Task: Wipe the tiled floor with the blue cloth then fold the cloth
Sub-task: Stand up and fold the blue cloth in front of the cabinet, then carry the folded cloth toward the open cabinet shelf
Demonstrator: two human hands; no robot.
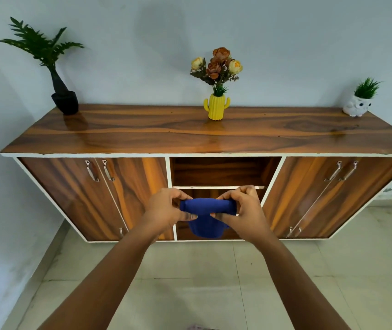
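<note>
- Blue cloth [206,219]: one, held up in the air in front of the sideboard's middle open shelves, clear of the tiled floor [190,282]; its top edge is bunched into a short roll between the two hands and the rest hangs below in a rounded fold.
- Sideboard [190,134]: one long wood-grain unit with white edging, standing against a pale wall; it has two pairs of doors, one pair left and one pair right of the middle shelves, four long handles near the door tops, and two open shelf bays stacked in the middle.
- Tiled floor: pale tiles with thin grout lines, running from the sideboard's base toward the camera.
- Plants on the sideboard top, three in all: a leafy plant in a black pot [64,101] at the left end, a bunch of flowers in a yellow cactus-shaped vase [216,108] near the middle, a small green tuft in a white owl pot [356,106] at the right end.
- Left hand [166,208]: fingers and thumb curled, pinching the cloth's left end.
- Right hand [245,208]: fingers and thumb likewise pinching the cloth's right end.
</note>
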